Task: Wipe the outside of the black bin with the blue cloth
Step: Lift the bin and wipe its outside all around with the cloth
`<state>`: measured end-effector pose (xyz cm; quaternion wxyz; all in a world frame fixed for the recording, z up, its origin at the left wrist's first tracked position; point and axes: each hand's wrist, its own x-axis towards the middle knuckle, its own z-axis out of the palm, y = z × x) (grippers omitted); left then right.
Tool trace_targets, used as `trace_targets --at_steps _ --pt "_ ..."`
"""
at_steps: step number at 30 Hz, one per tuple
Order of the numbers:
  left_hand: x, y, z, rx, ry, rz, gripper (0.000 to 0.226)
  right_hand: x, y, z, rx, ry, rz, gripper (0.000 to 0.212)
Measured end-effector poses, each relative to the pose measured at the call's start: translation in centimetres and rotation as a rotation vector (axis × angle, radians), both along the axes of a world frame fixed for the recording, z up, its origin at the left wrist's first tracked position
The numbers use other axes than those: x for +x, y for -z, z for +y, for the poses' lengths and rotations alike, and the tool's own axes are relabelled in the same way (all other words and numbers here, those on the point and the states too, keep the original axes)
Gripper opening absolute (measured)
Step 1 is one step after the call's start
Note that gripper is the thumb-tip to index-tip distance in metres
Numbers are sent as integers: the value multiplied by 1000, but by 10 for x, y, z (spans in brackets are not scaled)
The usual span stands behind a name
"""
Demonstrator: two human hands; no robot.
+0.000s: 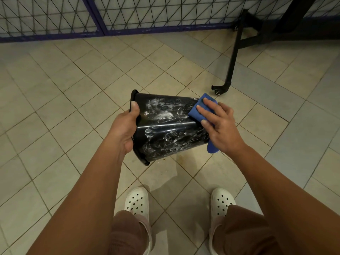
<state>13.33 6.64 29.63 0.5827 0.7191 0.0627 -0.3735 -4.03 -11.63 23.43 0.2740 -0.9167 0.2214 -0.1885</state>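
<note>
Tiled floor (64, 80), mesh fence (147, 11) behind. Gripping black bin (165, 129) by rim w/ L hand (123, 129), fingers curled, bin sideways above floor. Pressing blue cloth (196, 112) on bin wall nr base w/ flat-fingered R hand (220, 126).

Beige tiled floor (73, 89) with a yellowish stain (181, 159) near centre; wire-mesh fence (55, 13) in a blue frame (100, 21) along the far edge; black metal stand leg (233, 57) with a castor (218, 90) at far right; white perforated left clog (137, 200) and right clog (222, 200), each partly under a brown trouser leg (127, 234)
</note>
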Motion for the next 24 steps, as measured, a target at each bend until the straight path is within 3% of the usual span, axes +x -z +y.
trace_targets --at_steps 5,10,16,21,24 --pt "-4 0 -3 48 14 3 65 -5 7 3 58 64 0 40" --pt "-11 2 -8 64 22 -55 51 -4 19 12 60 105 6 41" --pt "-23 23 -12 132 26 -128 42 4 60 36 26 241 159 48" --pt "-12 31 -6 153 3 -114 40 5 75 34 -116 52 -5 53" --pt "-6 37 -1 162 -9 -95 40 2 77 23 -65 10 -20 56"
